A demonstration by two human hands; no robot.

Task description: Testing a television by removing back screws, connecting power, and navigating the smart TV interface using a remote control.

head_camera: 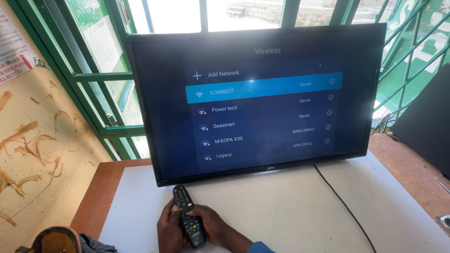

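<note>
A white sheet (281, 206) covers most of a reddish-brown table (101, 192), whose bare edges show at lower left and at right. Behind it, across the top of the frame, a window with green-painted metal bars (98, 77) lets in hard, bright daylight. At the left stands a yellowish wall (42, 140) smeared with brown streaks, with paper notices (11, 47) stuck in the upper left corner.
</note>
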